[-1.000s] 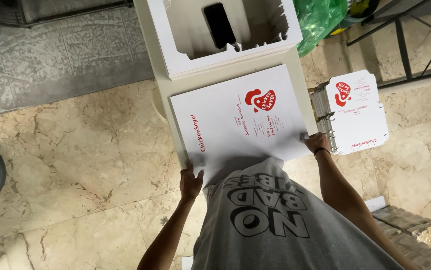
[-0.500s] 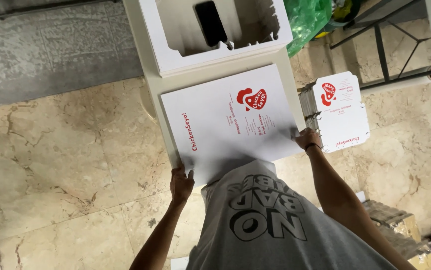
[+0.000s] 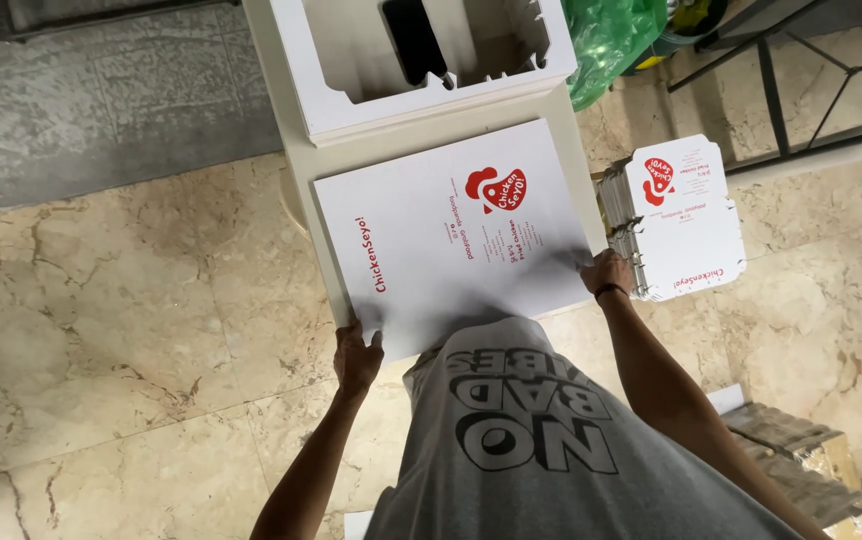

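Note:
A flat white cardboard box (image 3: 431, 235) with red printing lies closed on a narrow cream table (image 3: 291, 150). My left hand (image 3: 356, 352) grips its near left corner. My right hand (image 3: 606, 272), with a dark band at the wrist, presses on its near right edge. Behind the box on the same table rests a stack of unfolded white box blanks (image 3: 351, 95) with cut-out openings. My grey printed shirt hides the box's near edge.
A stack of flat white printed box blanks (image 3: 686, 215) stands on the marble floor to the right. A green plastic bag (image 3: 611, 40) and a dark metal frame (image 3: 801, 90) lie beyond it. Wrapped brown bundles (image 3: 811, 465) sit at lower right.
The view has shifted slightly, so the table and box sit a little higher in frame. Both hands have stayed on the near corners of the box.

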